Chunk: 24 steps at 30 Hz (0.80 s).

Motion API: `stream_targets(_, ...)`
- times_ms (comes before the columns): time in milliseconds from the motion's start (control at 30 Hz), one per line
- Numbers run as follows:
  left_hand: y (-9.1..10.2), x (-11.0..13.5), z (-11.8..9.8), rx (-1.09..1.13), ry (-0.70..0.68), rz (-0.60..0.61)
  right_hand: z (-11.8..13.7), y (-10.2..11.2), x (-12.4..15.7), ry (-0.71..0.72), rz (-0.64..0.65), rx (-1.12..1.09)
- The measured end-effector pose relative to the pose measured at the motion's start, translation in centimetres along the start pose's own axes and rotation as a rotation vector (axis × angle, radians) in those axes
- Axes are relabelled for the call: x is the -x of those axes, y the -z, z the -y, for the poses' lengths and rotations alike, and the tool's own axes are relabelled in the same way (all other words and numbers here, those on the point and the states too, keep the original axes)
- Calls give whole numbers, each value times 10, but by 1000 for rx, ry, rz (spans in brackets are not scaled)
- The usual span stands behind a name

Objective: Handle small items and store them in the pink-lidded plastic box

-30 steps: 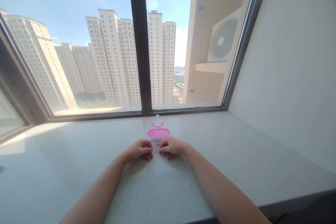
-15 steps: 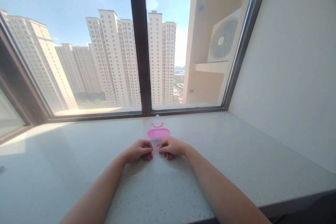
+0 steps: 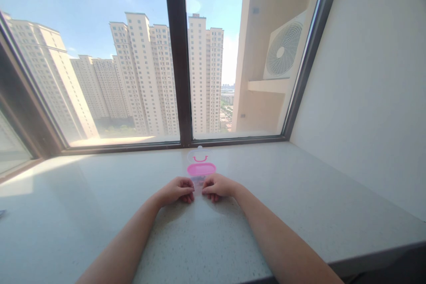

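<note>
A small clear plastic box [image 3: 199, 183] with a pink part [image 3: 201, 169] lies on the pale stone sill [image 3: 100, 204] near the window. Behind the pink part a clear lid with a pink handle [image 3: 199, 157] lies flat. My left hand [image 3: 175, 190] rests on the sill with its fingers curled against the box's left side. On the other side, my right hand [image 3: 218, 186] does the same, fingertips pinched at the box's near end. What is inside the box is too small to make out.
A dark window frame [image 3: 181, 97] runs along the far edge of the sill, with tall buildings and an outdoor fan unit [image 3: 282, 49] beyond the glass. A plain white wall [image 3: 372, 97] closes the right side. The sill's front edge [image 3: 376, 255] drops off at lower right.
</note>
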<state>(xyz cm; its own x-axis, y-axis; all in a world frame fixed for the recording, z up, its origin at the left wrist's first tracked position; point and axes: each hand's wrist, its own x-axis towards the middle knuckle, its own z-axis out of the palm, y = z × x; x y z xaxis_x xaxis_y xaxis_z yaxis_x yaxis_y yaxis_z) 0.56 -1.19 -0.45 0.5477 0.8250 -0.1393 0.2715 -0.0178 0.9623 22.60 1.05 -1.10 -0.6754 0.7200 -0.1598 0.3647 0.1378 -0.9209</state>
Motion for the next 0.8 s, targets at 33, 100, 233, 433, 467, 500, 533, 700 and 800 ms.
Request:
stream_targets(33, 0, 0, 0, -1, 0, 1, 0, 0, 0, 1, 0, 0)
stream_targets(100, 0, 0, 0, 0, 0, 2, 0, 0, 0, 1, 2, 1)
stream_targets(233, 0, 0, 0, -9, 8, -6, -1, 1, -1, -9, 4, 9)
stream_targets(433, 0, 0, 0, -15, 7, -6, -2, 1, -1, 7, 9, 6)
stream_targets(467, 0, 0, 0, -14, 4, -2, -2, 1, -1, 10, 10, 6)
stream_targets(500, 0, 0, 0, -14, 1, 0, -2, 1, -1, 11, 10, 6)
stream_targets(533, 0, 0, 0, -13, -1, 1, -2, 1, -1, 11, 9, 6)
stream_targets(700, 0, 0, 0, -23, 6, -9, 0, 0, 0, -2, 4, 6)
stream_targets(800, 0, 1, -1, -17, 18, -8, 0, 0, 0, -2, 4, 5)
